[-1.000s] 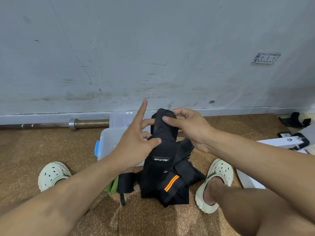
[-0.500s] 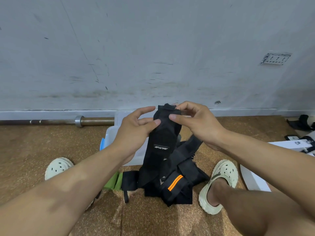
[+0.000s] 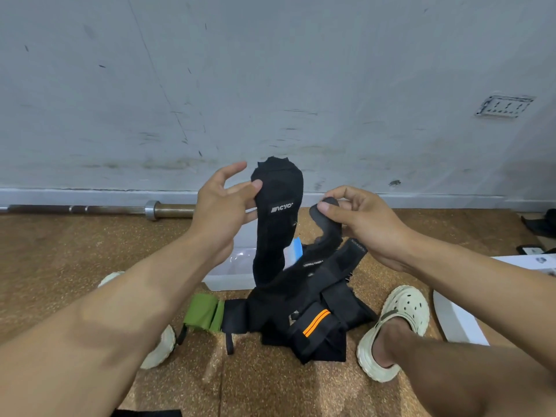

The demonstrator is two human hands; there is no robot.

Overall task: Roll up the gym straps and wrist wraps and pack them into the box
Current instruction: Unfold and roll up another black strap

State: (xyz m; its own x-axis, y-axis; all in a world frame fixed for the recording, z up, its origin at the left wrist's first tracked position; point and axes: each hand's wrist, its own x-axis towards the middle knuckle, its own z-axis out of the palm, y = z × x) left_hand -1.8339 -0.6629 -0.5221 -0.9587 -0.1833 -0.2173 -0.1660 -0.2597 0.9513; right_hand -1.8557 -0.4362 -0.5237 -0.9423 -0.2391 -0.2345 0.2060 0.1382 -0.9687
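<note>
both hands drew apart: left hand (image 3: 221, 210) pinched the logo strap (image 3: 276, 224), right hand (image 3: 364, 224) pinched another strap end (image 3: 326, 219).

- brown speckled floor (image 3: 75, 266), kinda cork-looking
- pile of black straps (image 3: 304, 314) on it, green roll (image 3: 202, 311) just beside
- clear plastic box (image 3: 237, 266) behind the pile
- barbell (image 3: 120, 209) along the wall
- white board (image 3: 460, 320) off right

Hands apart now: right hand (image 3: 365, 224) off w/ strap end (image 3: 325, 219), left hand (image 3: 224, 206) w/ upright strap (image 3: 275, 224).
</note>
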